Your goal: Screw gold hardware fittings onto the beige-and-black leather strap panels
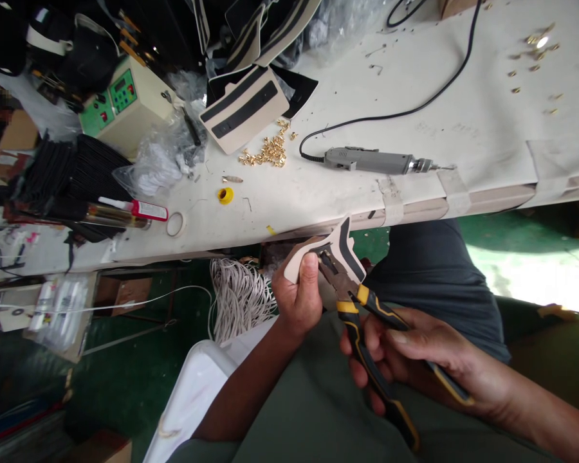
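My left hand (299,296) grips a bent beige panel with black strips (345,247), thumb pressed on its face. My right hand (410,347) is wrapped around the black and yellow handles of a pair of pliers (352,308). The handles are spread apart, and the jaws reach onto the panel beside my left thumb, at a small dark metal piece. Whether the jaws touch that piece is hard to make out. Both hands are in front of the lap, just below the table edge.
On the white table (347,83) lie a grey electric screwdriver (371,161) with a black cable, a pile of brass fasteners (270,151), another beige panel (246,106), a yellow ring (225,195) and a red-labelled bottle (149,210). A green-fronted control box (130,103) stands left. White cord (241,296) is heaped below.
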Demonstrator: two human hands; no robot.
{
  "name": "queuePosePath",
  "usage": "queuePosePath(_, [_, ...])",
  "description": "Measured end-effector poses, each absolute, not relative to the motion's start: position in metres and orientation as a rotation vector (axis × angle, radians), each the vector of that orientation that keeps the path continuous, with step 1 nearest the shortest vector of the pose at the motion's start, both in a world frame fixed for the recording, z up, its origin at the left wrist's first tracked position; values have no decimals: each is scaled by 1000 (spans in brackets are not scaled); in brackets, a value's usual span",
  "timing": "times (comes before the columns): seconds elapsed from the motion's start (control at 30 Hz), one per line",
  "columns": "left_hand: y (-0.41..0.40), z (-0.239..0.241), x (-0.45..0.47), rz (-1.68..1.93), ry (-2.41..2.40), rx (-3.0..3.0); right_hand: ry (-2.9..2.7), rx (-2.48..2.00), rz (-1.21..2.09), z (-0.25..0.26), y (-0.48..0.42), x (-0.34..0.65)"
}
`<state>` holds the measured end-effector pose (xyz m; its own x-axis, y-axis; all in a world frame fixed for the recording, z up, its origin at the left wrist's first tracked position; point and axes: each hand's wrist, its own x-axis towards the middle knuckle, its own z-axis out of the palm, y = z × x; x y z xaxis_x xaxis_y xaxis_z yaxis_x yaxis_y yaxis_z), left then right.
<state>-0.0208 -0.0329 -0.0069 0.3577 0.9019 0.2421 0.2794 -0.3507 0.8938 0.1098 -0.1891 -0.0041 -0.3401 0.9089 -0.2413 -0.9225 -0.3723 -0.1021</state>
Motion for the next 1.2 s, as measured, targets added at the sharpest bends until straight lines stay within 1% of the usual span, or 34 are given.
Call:
queuePosePath(0.73, [-34,-12,-24,1038,1036,1962,27,-390,1969,-1,-187,118])
queuePosePath(1.0, [-33,-11,-23,997,1053,2020,-41,-540,2020,-2,-185,126])
queuePosePath(1.2, [-31,-12,-22,972,1079,1988,-283,-754,2028,4,-180,140])
